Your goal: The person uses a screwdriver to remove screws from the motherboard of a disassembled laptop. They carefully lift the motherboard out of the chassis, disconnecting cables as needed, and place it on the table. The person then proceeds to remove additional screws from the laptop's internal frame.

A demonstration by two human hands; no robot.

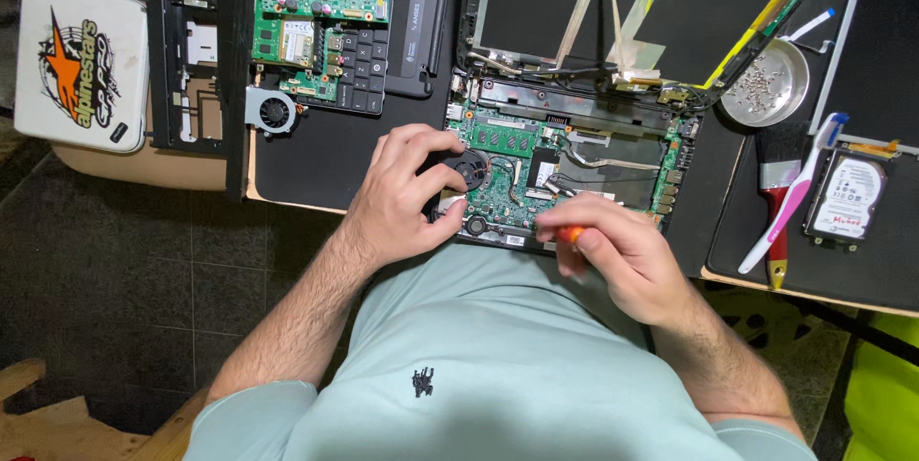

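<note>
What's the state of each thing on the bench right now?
Laptop: opened up, green board exposed.
Screen panel: detached from bezel, cables loose.
Left hand: resting on the laptop's fan.
Right hand: closed on an orange-handled screwdriver.
Metal dish: holding loose screws.
Hard drive: out, lying flat.
Second board: bare, lying on a keyboard.

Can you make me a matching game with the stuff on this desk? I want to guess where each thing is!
Things:
1. left hand
2. right hand
3. metal dish
4. paintbrush

Places:
A. holds lots of tiny screws, at the upper right
B. rests on the round black fan of the open laptop
C. lies beside a white and pink toothbrush
D. grips a screwdriver with an orange handle

Right pairs: 1-B, 2-D, 3-A, 4-C
</note>
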